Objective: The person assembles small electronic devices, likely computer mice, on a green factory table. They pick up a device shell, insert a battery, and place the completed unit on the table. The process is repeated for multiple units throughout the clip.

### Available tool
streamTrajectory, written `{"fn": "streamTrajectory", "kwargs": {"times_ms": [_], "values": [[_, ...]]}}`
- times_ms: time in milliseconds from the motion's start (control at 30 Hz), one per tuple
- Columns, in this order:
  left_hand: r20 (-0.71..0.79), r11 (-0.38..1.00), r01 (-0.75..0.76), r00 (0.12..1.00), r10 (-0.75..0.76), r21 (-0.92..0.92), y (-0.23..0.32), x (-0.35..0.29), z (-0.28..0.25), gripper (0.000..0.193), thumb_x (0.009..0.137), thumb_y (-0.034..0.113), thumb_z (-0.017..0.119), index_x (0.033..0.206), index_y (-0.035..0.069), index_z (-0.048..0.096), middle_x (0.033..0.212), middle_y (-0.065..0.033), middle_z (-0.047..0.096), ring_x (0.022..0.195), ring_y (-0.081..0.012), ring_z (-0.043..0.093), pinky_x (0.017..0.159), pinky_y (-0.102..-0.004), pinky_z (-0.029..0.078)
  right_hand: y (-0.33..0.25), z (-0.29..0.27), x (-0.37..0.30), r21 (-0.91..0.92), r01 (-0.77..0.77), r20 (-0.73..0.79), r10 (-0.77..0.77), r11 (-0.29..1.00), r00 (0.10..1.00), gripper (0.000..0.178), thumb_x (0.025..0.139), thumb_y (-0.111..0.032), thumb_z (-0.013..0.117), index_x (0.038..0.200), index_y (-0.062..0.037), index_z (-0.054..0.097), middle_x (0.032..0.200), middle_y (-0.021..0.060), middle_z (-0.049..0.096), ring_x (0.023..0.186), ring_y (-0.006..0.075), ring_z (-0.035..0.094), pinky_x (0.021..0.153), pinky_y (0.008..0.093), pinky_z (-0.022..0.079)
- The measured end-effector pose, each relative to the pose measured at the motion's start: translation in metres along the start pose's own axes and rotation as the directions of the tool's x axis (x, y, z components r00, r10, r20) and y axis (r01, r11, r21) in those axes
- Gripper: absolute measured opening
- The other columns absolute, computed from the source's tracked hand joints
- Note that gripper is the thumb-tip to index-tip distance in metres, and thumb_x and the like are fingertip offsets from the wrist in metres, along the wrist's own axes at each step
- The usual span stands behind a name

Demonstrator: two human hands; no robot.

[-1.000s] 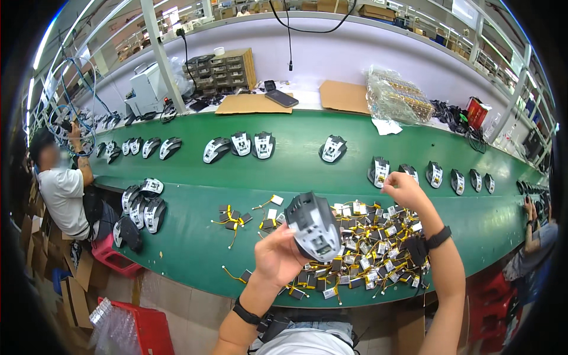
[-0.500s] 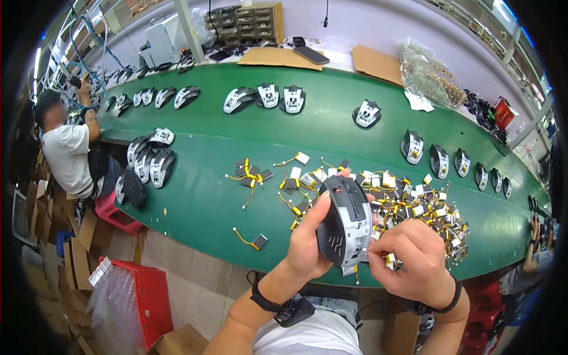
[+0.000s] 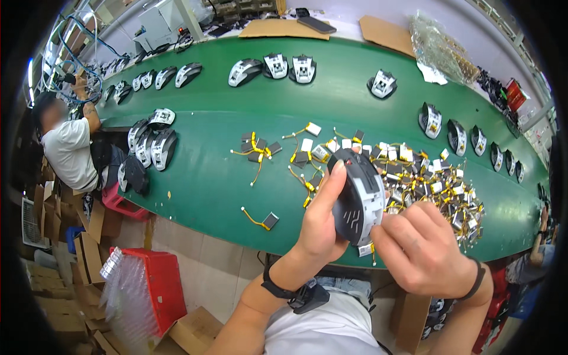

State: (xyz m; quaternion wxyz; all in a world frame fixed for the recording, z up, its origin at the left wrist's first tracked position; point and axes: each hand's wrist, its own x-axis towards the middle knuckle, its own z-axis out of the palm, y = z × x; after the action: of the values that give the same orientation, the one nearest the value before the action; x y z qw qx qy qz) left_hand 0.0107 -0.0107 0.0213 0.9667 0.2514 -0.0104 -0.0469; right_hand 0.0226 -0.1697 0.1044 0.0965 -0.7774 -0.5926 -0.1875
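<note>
My left hand grips a partly assembled computer mouse, thumb along its black side, above the near edge of the green bench. The mouse is tilted, with its white inner frame turned toward my right hand. The right hand's thumb and fingers are pinched together against the frame's lower edge; what they hold, if anything, is hidden. Just below the mouse, a small battery with a yellow lead shows at the bench edge. Beyond the hands spreads a heap of small wired batteries. One lone battery lies to the left.
Several similar mice stand along the green bench, with a cluster of mice at its left. A person works at the far left. Beside the bench are a red crate and cardboard boxes. Cardboard sheets lie behind.
The whole view has shifted, so the bench and hands appear higher and slightly further right. My left hand still holds the mouse, and my right fingers remain pinched at its edge.
</note>
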Motion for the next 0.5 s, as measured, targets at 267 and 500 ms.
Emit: {"fn": "streamTrajectory", "kwargs": {"times_ms": [267,500], "values": [[-0.061,0.999,0.003,0.998,-0.005,-0.032,-0.005,-0.004,-0.008,0.045,0.104,0.041,0.032,0.130,0.007,0.048,0.116,-0.0160,0.062,0.098,-0.0279,0.065,0.088,-0.0403,0.053,0.003,0.014,0.004,0.129,-0.122,0.039,0.118,0.984,0.992,0.014,0.062,-0.011,0.061,0.071,-0.0044,0.051,0.075,0.0074,0.046,0.068,0.0215,0.050,0.061,0.0335,0.041],[-0.136,0.997,-0.039,0.990,0.030,-0.061,-0.007,-0.006,-0.014,0.046,0.104,0.042,0.032,0.128,0.008,0.050,0.112,-0.0154,0.064,0.096,-0.0285,0.065,0.086,-0.0416,0.053,-0.002,0.019,0.007,0.160,-0.205,0.042,0.201,0.966,0.979,0.021,0.061,0.002,0.072,0.076,-0.0052,0.060,0.073,0.0050,0.052,0.063,0.0222,0.051,0.055,0.0348,0.041]]}}
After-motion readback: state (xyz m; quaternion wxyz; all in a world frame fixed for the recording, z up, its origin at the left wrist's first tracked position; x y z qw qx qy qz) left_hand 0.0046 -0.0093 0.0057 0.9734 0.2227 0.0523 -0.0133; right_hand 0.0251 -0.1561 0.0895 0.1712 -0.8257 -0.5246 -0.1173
